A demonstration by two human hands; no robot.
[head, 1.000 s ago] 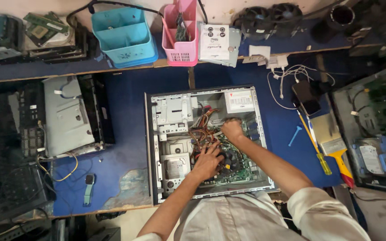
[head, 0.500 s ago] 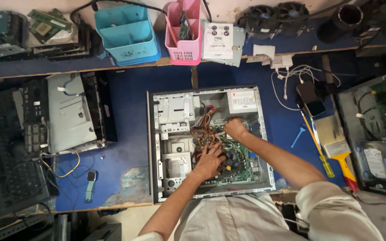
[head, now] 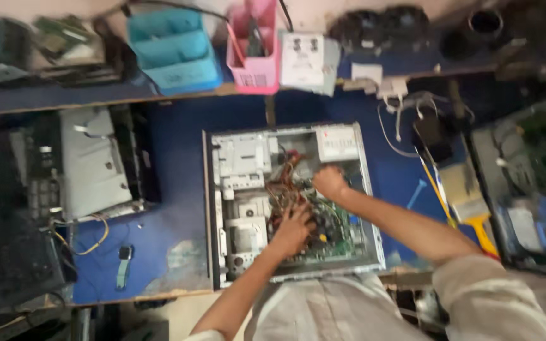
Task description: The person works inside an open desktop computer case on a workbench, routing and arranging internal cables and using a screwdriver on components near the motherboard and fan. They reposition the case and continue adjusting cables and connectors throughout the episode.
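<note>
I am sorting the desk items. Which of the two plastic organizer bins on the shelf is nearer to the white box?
The pink bin: it stands right beside the white box, while the blue bin is farther left.

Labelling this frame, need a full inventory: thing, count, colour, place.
open desktop computer case: 1, grey, centre of bench
motherboard: 1, green, inside case
wire bundle: 1, red-orange, inside case
storage bin: 1, light blue, back shelf
caddy: 1, pink, back shelf
removed drive unit: 1, grey, left of case
brush: 1, yellow handle, right of case
bench mat: 1, blue
left hand: on motherboard
right hand: at wires, fisted
</note>
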